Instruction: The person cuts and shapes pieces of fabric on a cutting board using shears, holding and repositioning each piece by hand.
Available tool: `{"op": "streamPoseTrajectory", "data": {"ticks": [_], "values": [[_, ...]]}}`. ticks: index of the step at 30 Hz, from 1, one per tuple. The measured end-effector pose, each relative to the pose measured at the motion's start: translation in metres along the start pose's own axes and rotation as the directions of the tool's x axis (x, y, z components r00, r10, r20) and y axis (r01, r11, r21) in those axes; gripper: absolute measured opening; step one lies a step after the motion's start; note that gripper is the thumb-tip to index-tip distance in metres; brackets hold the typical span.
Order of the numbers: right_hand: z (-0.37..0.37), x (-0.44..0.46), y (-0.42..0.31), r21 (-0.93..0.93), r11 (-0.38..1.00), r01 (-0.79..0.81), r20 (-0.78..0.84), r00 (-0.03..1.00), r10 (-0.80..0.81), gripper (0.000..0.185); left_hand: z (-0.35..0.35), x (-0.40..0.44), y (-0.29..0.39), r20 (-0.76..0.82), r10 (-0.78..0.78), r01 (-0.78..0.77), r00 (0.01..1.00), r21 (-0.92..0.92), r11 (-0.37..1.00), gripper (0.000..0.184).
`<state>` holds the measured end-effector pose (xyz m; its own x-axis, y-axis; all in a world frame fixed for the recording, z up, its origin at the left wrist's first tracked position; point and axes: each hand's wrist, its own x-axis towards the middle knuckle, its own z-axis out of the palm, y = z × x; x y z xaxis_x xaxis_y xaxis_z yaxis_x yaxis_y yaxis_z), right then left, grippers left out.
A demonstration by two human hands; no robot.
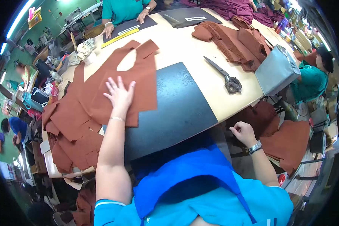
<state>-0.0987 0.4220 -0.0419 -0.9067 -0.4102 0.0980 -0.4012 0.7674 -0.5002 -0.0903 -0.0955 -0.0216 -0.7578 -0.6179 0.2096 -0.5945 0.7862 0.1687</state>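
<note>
Head view, pale table [177,47], green wall [73,8], left hand [119,94] spread on cloth [98,83], right hand [244,133] curled, empty

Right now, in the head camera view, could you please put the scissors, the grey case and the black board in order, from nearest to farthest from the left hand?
1. Black board: just right of the left hand, partly under the brown cloth.
2. Scissors: farther right, on the table.
3. Grey case: rightmost, beyond the scissors.
</note>
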Motion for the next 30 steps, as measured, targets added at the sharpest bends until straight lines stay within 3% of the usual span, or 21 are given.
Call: {"op": "streamPoseTrajectory", "data": {"ticks": [3,5,7,10,12,13,15,16,18,19,20,21,22,24,26,28,29,30], "values": [[-0.027,0.021,-0.041,0.024,0.970,0.243,-0.185,0.954,-0.235,0.026,-0.029,-0.050,0.024,0.260,0.156,-0.165,0.953,0.010,0.986,0.089],[-0.035,0.044,-0.050,-0.113,0.958,0.262,-0.242,0.928,-0.282,0.024,-0.054,-0.070,0.037,0.380,0.102,-0.167,0.919,0.142,0.976,0.091],[-0.036,0.074,-0.045,-0.241,0.951,0.193,-0.198,0.950,-0.243,0.020,-0.074,-0.079,0.044,0.461,0.051,-0.165,0.886,0.210,0.964,0.095],[-0.022,0.123,-0.008,-0.227,0.961,0.158,-0.238,0.948,-0.212,0.028,-0.066,-0.081,0.025,0.283,0.314,-0.374,0.906,0.193,0.907,0.099],[-0.006,0.148,0.023,-0.227,0.964,0.138,-0.318,0.925,-0.207,0.027,-0.065,-0.076,0.013,0.272,0.542,-0.565,0.795,0.005,0.825,0.100],[-0.006,0.154,0.026,-0.259,0.959,0.114,-0.281,0.941,-0.188,0.027,-0.063,-0.076,0.008,0.258,0.644,-0.645,0.720,-0.091,0.758,0.101],[-0.014,0.162,0.022,-0.328,0.942,0.076,-0.207,0.967,-0.150,0.027,-0.053,-0.080,0.007,0.285,0.649,-0.641,0.706,-0.133,0.756,0.101],[-0.021,0.166,0.017,-0.345,0.938,0.010,-0.119,0.991,-0.054,0.026,-0.049,-0.079,0.009,0.291,0.651,-0.638,0.701,-0.153,0.755,0.102],[-0.039,0.172,-0.010,-0.399,0.910,-0.111,0.049,0.989,0.142,0.024,-0.039,-0.074,0.019,0.268,0.606,-0.596,0.748,-0.128,0.793,0.101],[-0.045,0.173,-0.018,-0.416,0.906,-0.073,0.093,0.988,0.122,0.022,-0.034,-0.072,0.028,0.249,0.578,-0.566,0.777,-0.126,0.815,0.100],[-0.044,0.175,-0.015,-0.139,0.974,-0.179,0.217,0.954,0.206,0.022,-0.030,-0.069,0.036,0.226,0.550,-0.536,0.804,-0.124,0.835,0.100],[-0.041,0.179,-0.011,0.136,0.943,-0.304,0.353,0.904,0.241,0.021,-0.027,-0.066,0.046,0.216,0.509,-0.494,0.833,-0.121,0.861,0.100],[-0.041,0.184,-0.007,0.377,0.817,-0.436,0.488,0.843,0.225,0.022,-0.023,-0.061,0.055,0.203,0.456,-0.442,0.866,-0.115,0.890,0.101],[-0.044,0.157,-0.032,0.655,0.546,-0.522,0.520,0.836,0.175,0.022,-0.015,-0.050,0.070,0.182,0.339,-0.324,0.923,-0.109,0.940,0.102],[-0.032,0.121,-0.051,0.820,0.323,-0.472,0.471,0.878,0.087,0.023,-0.006,-0.032,0.081,0.149,0.198,-0.187,0.969,-0.087,0.979,0.102],[-0.030,0.085,-0.074,0.841,0.249,-0.480,0.489,0.872,0.026,0.019,0.000,-0.014,0.086,0.134,0.058,-0.048,0.989,-0.076,0.996,0.101],[-0.024,0.067,-0.078,0.831,0.223,-0.510,0.513,0.857,0.046,0.019,-0.001,-0.012,0.090,0.148,0.045,-0.038,0.988,-0.048,0.998,0.099],[-0.025,0.050,-0.086,0.850,0.176,-0.496,0.505,0.863,-0.009,0.021,-0.002,-0.016,0.093,0.162,0.129,-0.121,0.978,-0.060,0.991,0.099]]}}
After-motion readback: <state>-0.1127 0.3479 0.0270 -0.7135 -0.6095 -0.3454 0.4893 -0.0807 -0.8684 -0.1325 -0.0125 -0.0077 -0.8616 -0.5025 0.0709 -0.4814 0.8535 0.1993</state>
